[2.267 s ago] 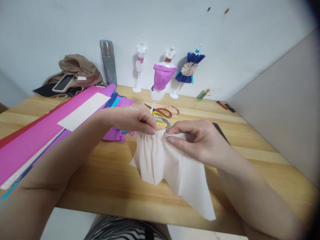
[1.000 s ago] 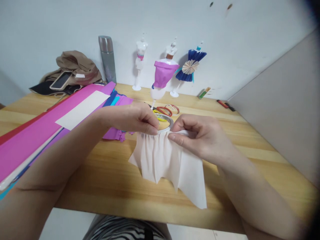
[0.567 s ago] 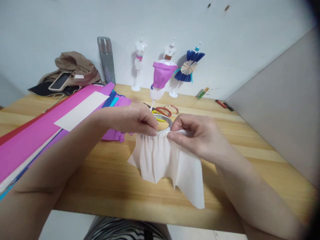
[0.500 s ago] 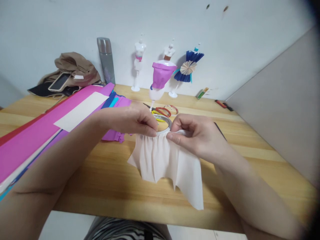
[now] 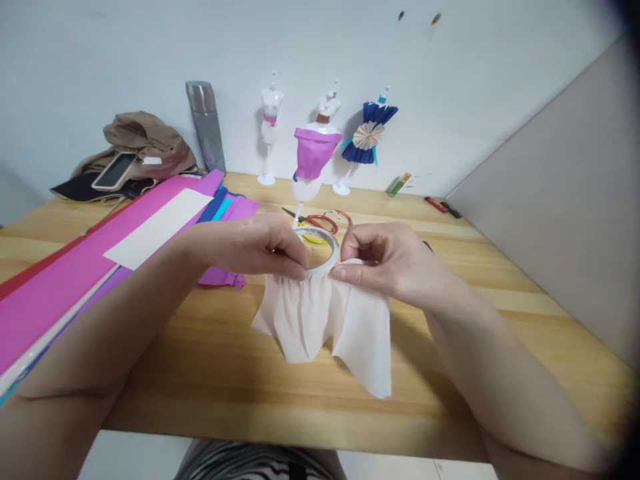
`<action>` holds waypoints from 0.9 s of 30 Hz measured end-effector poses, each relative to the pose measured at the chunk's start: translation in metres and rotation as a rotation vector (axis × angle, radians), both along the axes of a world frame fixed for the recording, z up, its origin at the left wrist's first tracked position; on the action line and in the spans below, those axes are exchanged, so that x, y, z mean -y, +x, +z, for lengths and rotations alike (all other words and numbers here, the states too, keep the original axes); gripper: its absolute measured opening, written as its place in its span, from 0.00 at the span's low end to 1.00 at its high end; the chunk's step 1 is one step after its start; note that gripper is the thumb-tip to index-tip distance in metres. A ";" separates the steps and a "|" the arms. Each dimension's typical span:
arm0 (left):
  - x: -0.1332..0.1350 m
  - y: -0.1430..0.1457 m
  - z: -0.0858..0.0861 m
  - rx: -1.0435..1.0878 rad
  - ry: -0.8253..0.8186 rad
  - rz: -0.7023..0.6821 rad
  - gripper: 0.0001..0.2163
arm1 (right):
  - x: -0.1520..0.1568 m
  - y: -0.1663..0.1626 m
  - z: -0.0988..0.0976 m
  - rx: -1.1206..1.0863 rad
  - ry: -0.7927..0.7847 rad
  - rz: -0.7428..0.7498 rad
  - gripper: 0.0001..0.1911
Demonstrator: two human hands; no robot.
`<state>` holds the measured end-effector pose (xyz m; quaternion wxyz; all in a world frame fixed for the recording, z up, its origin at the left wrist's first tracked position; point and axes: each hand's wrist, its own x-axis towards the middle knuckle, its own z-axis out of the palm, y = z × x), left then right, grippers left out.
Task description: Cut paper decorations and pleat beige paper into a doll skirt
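Note:
A pale cream sheet of crepe paper (image 5: 305, 320) hangs in gathered folds over the wooden table. My left hand (image 5: 260, 247) pinches its top edge between thumb and fingers. A short way to the right, my right hand (image 5: 385, 263) pinches the same edge. Between and just behind my fingertips is a roll of tape (image 5: 334, 252), its ring partly hidden by my left hand. Behind it lie red-handled scissors (image 5: 323, 225) and a yellow-handled tool (image 5: 314, 235), both partly covered.
Several small mannequins stand behind, including one in a purple top (image 5: 315, 155) and one in a navy pleated dress (image 5: 370, 133). Coloured paper sheets (image 5: 150, 230) lie left. A flask (image 5: 206, 127), a phone (image 5: 114, 171) on a brown cloth (image 5: 150, 140) and a lighter (image 5: 400, 185) are at the back.
The paper's right lower corner has swung up and leftward, and its folds have shifted. Both hands keep their pinch on the top edge. The whole view has shifted slightly.

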<state>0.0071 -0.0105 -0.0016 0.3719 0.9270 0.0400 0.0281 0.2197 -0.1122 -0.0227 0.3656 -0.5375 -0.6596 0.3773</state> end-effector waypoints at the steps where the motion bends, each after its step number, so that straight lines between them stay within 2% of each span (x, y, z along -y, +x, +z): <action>1: -0.002 -0.001 -0.001 -0.005 -0.006 -0.002 0.15 | 0.000 0.002 0.003 0.008 -0.008 0.029 0.23; 6: -0.011 -0.003 -0.004 -0.024 -0.067 -0.021 0.17 | 0.001 0.010 0.009 0.038 -0.033 0.135 0.22; 18: -0.012 -0.002 -0.005 -0.031 -0.089 0.032 0.17 | 0.003 0.006 0.000 0.057 0.018 0.077 0.18; 27: -0.017 0.002 -0.018 -0.056 -0.216 0.126 0.17 | -0.007 0.008 -0.011 0.072 -0.003 0.053 0.22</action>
